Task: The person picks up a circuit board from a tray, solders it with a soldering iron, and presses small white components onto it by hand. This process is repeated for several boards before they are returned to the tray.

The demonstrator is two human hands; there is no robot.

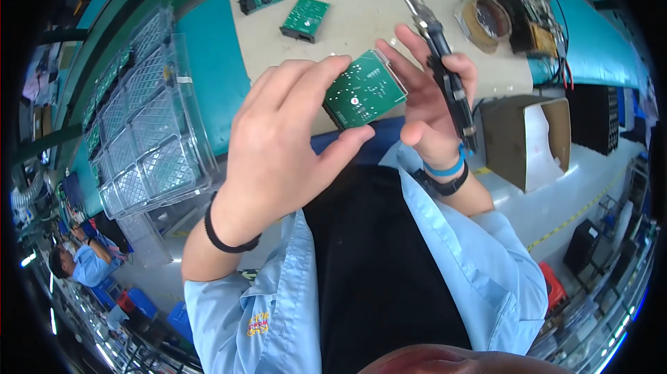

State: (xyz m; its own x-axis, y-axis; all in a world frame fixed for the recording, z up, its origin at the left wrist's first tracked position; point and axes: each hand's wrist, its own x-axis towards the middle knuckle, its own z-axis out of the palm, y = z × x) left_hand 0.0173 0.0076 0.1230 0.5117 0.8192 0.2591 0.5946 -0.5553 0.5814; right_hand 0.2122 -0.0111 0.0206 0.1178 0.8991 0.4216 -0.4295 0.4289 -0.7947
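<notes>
Glossy grey floor (511,218), yellow floor line (570,218), teal workbench (215,44), blue seat (142,302), light strips (53,320)

Green circuit board (367,88) (white-speckled), tilted in left hand (278,120); black-and-silver tool (436,39) slanting in right hand (428,106).

The left grip (274,131) pinches a green circuit board (365,89) between thumb and fingers, its soldered face turned up. Just right of it, the right grip (434,106) carries a long black tool (455,93) with a metal front end, slanting across the palm; whether those fingers also touch the board is unclear. Beyond both grips, on a beige sheet (253,44) over the teal bench (201,47), lie two more boards (306,18). Clear plastic trays (160,138) stand left of the left grip. Farther right of the right grip are a brown ring-shaped roll (476,23) and, lower, an open carton (504,138).
</notes>
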